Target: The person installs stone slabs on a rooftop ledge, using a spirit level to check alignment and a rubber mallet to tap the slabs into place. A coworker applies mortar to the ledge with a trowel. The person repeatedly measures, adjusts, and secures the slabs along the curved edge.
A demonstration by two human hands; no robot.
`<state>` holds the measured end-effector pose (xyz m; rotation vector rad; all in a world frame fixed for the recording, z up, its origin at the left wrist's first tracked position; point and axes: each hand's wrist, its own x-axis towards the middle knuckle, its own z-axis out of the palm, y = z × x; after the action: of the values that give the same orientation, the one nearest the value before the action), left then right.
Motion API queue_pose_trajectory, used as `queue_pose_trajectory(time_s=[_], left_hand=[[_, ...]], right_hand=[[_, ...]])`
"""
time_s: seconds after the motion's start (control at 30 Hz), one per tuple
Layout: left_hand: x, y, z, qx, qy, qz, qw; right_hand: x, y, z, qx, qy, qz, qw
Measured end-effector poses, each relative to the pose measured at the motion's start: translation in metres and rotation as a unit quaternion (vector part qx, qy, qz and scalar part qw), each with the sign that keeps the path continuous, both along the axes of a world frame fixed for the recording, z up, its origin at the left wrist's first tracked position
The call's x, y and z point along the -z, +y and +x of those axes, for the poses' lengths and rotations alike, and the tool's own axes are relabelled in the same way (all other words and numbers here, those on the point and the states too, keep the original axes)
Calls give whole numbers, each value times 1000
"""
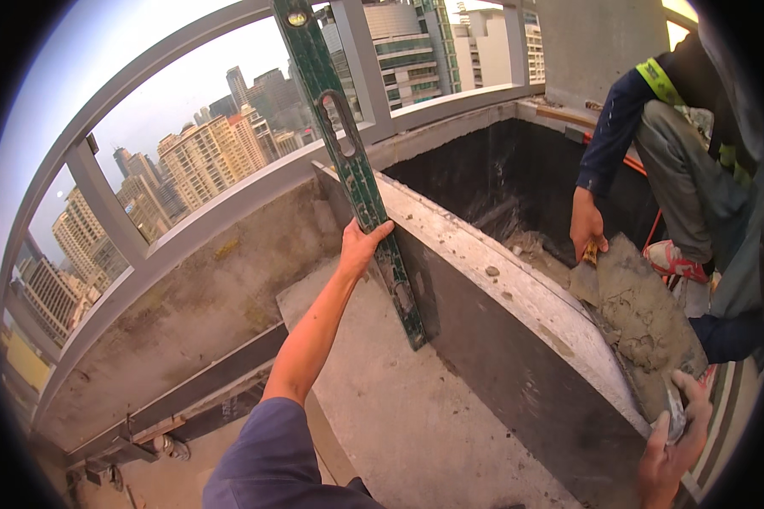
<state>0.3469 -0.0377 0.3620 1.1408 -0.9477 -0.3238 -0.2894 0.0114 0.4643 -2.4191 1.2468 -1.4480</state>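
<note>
My left hand (365, 244) is closed round the edge of a long green spirit level (367, 199), which stands nearly upright against the dark side of a low wall panel (492, 339). Its lower end reaches the concrete slab. At the lower right, my right hand (672, 441) is closed on a small pale, shiny thing (675, 411) that I cannot make out, at the corner of a board loaded with wet grey mortar (641, 318). A co-worker's hand (586, 222) holds a trowel (586, 276) with a yellowish handle at the mortar's far edge.
The co-worker crouches at the right, knee bent (683, 170). Crumbs of mortar lie on the panel's pale top (484, 259). Behind it is a black-coated recess (484, 174). A grey metal railing (144, 263) curves along the left and back, with tall buildings beyond.
</note>
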Motion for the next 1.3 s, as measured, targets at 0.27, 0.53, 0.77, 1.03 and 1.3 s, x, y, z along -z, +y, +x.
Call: queue_pose_trajectory(time_s=[0.27, 0.53, 0.77, 1.03, 1.3], left_hand=[[9, -2, 63, -29, 2, 47, 998], [27, 7, 104, -9, 39, -3, 999], [31, 16, 155, 69, 72, 65, 993], [41, 6, 165, 81, 94, -1, 992], [37, 4, 166, 84, 62, 14, 994]], right_hand=[[-75, -62, 217, -234, 98, 7, 967], [-69, -220, 596, -334, 228, 38, 914], [13, -298, 857, -490, 266, -25, 830], [58, -320, 974, -453, 362, 6, 814], [39, -316, 953, -413, 319, 48, 852]])
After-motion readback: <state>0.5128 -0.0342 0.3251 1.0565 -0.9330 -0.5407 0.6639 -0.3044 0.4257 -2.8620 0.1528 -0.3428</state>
